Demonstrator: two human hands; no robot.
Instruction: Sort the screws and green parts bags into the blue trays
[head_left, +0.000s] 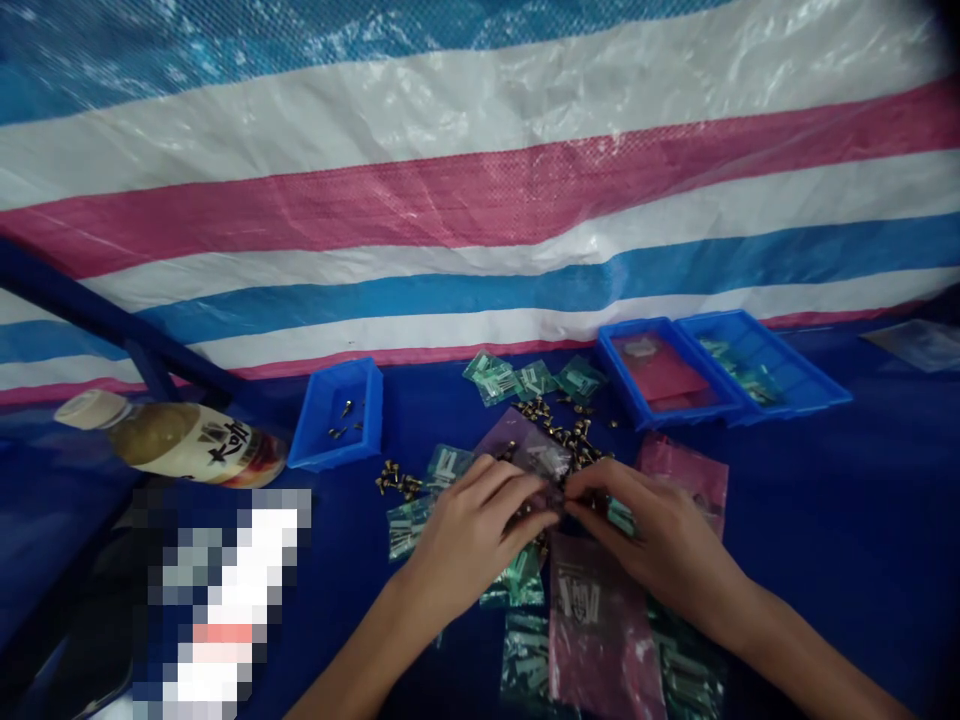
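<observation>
My left hand [469, 530] and my right hand [664, 530] meet in the middle of the table, fingertips almost touching. Both pinch the near edge of a pinkish clear plastic bag [536, 450], though the fingers hide part of the grip. Loose brass-coloured screws [574, 440] lie just beyond the hands, and a smaller pile of screws [397, 480] is to their left. Below the hands lies a pink plastic bag [604, 640] with pale strip-like pieces inside. Around it are several small green-tinted bags [525, 655] with similar contents.
A blue tray [300, 455] with a few screws stands at left, beside a drink bottle [187, 440] lying tilted. Two blue trays at back right hold pink bags [667, 370] and green bags [750, 375]. More green packets [495, 380] lie near the striped tarp [450, 210].
</observation>
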